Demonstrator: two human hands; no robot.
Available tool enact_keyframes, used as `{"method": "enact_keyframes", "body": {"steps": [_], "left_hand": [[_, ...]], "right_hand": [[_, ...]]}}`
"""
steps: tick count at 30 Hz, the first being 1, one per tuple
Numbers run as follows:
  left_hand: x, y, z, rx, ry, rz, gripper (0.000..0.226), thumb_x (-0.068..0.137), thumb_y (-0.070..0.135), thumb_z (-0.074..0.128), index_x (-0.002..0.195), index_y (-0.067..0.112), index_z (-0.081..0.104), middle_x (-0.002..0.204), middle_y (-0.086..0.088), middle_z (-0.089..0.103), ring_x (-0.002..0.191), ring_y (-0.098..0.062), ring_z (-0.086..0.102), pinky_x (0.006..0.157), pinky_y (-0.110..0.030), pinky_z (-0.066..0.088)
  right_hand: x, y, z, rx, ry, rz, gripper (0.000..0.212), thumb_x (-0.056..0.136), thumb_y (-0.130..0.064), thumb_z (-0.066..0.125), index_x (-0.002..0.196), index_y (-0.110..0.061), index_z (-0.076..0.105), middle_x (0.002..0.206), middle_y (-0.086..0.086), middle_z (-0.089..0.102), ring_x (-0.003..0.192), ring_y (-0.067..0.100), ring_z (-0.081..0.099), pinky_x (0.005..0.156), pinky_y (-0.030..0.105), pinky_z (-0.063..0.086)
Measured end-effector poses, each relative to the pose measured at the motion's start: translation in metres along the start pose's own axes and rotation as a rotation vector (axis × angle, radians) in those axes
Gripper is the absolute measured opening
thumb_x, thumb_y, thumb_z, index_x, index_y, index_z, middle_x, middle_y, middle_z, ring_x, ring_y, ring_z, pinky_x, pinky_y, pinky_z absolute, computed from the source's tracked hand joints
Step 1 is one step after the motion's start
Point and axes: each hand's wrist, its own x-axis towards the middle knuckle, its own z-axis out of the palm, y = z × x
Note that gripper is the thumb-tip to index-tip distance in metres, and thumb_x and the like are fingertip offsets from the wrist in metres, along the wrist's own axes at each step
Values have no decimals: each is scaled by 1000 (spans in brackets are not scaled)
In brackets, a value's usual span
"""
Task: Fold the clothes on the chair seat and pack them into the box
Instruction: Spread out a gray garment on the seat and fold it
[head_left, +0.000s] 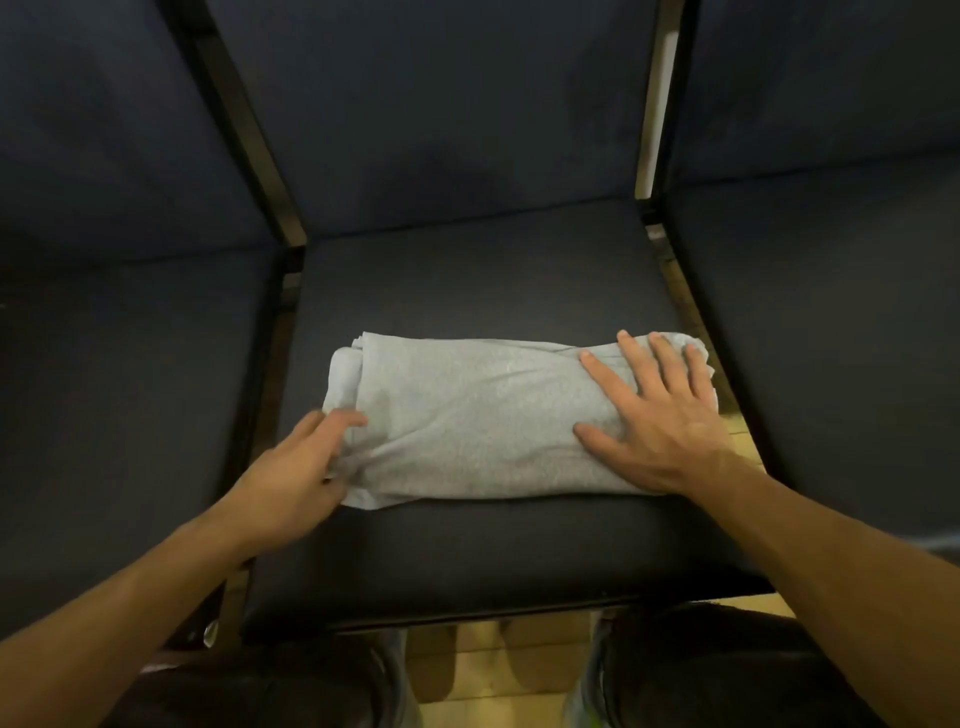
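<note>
So I'm standing over a row of dark padded chairs. There's a neighbour chair on the left (130, 364), the middle chair seat (467, 280) right in front of me, and another chair on the right (841, 322), with black metal frame bars (244, 130) running between them. Below the front edge of the seat you can see a bit of light wooden floor (478, 670) between my dark trousers (727, 670).

The grey garment (467, 415) is lying across the front half of the middle seat, already folded into a long band running left to right, its right end reaching the seat's right edge.

My left hand (301, 467) is at the band's left end, down at the near corner. The fingers are curled in and bunching the cloth there, so I'm gripping that corner, though it's a bit blurred.

My right hand (660, 410) is laid flat on the right end, fingers spread and straight, palm down, just pressing the fabric onto the seat, not grabbing anything.

No box in view from here.
</note>
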Motion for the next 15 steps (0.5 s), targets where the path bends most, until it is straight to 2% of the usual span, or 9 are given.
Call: {"method": "enact_keyframes", "body": {"steps": [2, 3, 5, 7, 8, 10, 11, 15], "left_hand": [[14, 33, 3, 155, 251, 123, 46, 93, 17, 60, 136, 31, 49, 129, 6, 49, 100, -8, 51, 81, -26, 47], [22, 52, 10, 166, 356, 209, 41, 94, 21, 56, 135, 24, 54, 131, 2, 51, 109, -14, 50, 89, -33, 48], [42, 98, 36, 172, 430, 334, 41, 98, 33, 46, 135, 17, 56, 138, -7, 54, 124, -28, 50, 103, -46, 46], [66, 135, 68, 230, 356, 342, 55, 103, 46, 33, 149, 19, 46, 156, -11, 42, 143, -33, 39, 117, -51, 34], [77, 142, 80, 272, 280, 310, 62, 104, 53, 26, 157, 24, 34, 166, -10, 29, 152, -31, 25, 124, -52, 22], [94, 131, 90, 323, 145, 231, 74, 99, 70, 16, 163, 35, 4, 173, -3, -3, 158, -23, -6, 127, -52, -3], [97, 118, 93, 318, 134, 197, 80, 95, 77, 14, 162, 37, -5, 172, -1, -12, 157, -20, -16, 125, -52, -10], [92, 75, 83, 387, 88, 158, 100, 87, 90, 12, 159, 32, -22, 169, -1, -26, 154, -17, -26, 125, -51, -14]], "right_hand": [[0, 1, -2, 1, 8, 2, 86, 82, -88, 12, 154, -49, -16, 169, 6, -7, 154, 35, -7, 121, 59, -7], [1, 1, -2, 5, 2, 2, 86, 82, -89, 12, 153, -50, -17, 169, 6, -8, 154, 35, -8, 121, 59, -8], [1, 0, -2, 18, 0, 0, 86, 81, -90, 14, 151, -53, -20, 168, 6, -11, 154, 35, -9, 121, 58, -9], [1, -2, -1, 28, 9, 3, 86, 80, -91, 15, 150, -55, -19, 168, 6, -12, 153, 35, -11, 121, 59, -9], [2, -2, -1, 33, 8, 3, 86, 79, -92, 15, 151, -56, -17, 168, 6, -12, 153, 35, -11, 121, 60, -8], [4, 2, -2, 48, -7, 17, 87, 77, -94, 14, 151, -57, -14, 168, 5, -15, 153, 33, -14, 120, 61, -8], [4, 8, -2, 62, -25, 34, 88, 76, -95, 15, 151, -57, -14, 167, 4, -17, 153, 32, -16, 120, 62, -8], [0, 19, -3, 88, -64, 72, 91, 77, -94, 13, 153, -52, -15, 167, 3, -18, 153, 26, -18, 121, 63, -3]]}}
